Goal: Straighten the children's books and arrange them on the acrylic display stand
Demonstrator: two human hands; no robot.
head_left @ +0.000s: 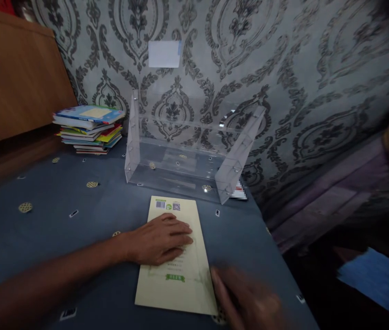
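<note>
A pale yellow booklet (180, 279) lies flat on the blue tablecloth (43, 238), its back cover up with barcodes near the far edge. My left hand (162, 239) rests flat on the booklet's middle, fingers stretched out and pointing right. My right hand (246, 300) is at the booklet's near right corner, smeared by motion, so its fingers do not show clearly. It seems to touch the corner.
A clear acrylic rack (187, 146) stands against the patterned wall behind the booklet. A stack of colourful books (89, 129) sits at the back left beside a wooden panel (12, 73). The table's right edge drops off near a blue object (376, 279).
</note>
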